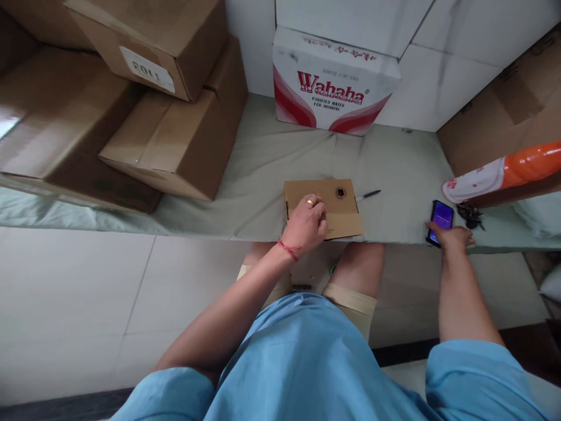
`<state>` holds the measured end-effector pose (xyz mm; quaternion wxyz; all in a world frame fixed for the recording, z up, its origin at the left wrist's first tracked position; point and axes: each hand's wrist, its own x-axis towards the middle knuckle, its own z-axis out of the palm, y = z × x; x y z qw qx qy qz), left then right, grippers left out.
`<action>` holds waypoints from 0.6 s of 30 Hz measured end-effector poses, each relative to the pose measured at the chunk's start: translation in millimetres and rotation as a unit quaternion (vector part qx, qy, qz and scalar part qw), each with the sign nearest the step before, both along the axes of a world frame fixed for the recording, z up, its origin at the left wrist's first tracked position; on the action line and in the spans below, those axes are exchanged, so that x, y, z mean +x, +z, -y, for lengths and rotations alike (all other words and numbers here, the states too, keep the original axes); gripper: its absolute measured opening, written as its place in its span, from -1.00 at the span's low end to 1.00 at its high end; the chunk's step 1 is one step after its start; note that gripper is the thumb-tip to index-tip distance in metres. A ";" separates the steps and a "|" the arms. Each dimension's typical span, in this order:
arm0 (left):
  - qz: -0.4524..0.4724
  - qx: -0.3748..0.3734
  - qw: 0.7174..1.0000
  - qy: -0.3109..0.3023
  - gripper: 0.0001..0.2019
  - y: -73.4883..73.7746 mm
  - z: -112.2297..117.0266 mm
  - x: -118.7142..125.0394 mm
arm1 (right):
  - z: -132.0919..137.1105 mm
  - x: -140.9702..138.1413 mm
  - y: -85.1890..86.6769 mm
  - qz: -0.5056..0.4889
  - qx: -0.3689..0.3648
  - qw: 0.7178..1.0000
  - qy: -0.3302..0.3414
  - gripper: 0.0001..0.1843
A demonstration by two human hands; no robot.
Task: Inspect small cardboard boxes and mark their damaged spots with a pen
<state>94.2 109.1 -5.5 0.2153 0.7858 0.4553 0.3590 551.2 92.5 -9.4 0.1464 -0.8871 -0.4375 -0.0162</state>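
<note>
A small flat cardboard box [344, 213] lies near the front edge of the cloth-covered surface, a dark square mark with a ring round it at its upper right. My left hand [305, 221] rests on its left part, fingers curled down; whatever may be under them is hidden. At the right, a smartphone [442, 216] with a lit purple screen is at the surface's edge. My right hand [453, 235] is closed on its lower end, thumb across the screen's lower left. A dark pen [371, 193] lies just right of the box.
Brown cartons [175, 140] are stacked at the left. A white and red Wahaba water carton [333, 82] stands against the wall. Keys [470, 215] lie beside the phone, below an orange and white roll [504, 172]. A large carton [508, 111] stands behind the roll.
</note>
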 end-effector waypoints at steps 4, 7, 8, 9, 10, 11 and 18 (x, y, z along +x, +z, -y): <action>0.026 0.018 0.999 -0.002 -0.82 -3.2 -1.9 -0.2 | 8.0 -40.6 -3.2 -0.010 0.075 0.996 -0.037 -0.32; 0.057 0.037 0.998 -0.016 -0.81 -1.9 0.5 -2.4 | 20.0 -104.7 -6.9 -0.136 0.131 0.979 0.079 -0.47; 0.072 0.045 0.996 -0.022 -0.79 0.9 3.3 -3.9 | 24.7 -129.7 -7.6 -0.200 0.151 0.960 0.125 -0.46; 0.094 0.059 0.993 -0.026 -0.76 5.3 7.2 -6.0 | 29.1 -154.5 -8.2 -0.245 0.155 0.944 0.158 -0.45; 0.122 0.079 0.989 -0.030 -0.74 11.0 11.9 -8.6 | 33.0 -177.5 -8.7 -0.286 0.152 0.929 0.180 -0.43; 0.152 0.105 0.982 -0.032 -0.73 17.6 17.3 -11.8 | 36.2 -197.6 -9.5 -0.325 0.144 0.914 0.197 -0.40; 0.183 0.107 0.970 0.121 -0.80 21.9 44.9 -55.2 | 45.2 -229.0 -25.2 -0.407 0.093 0.887 0.194 -0.29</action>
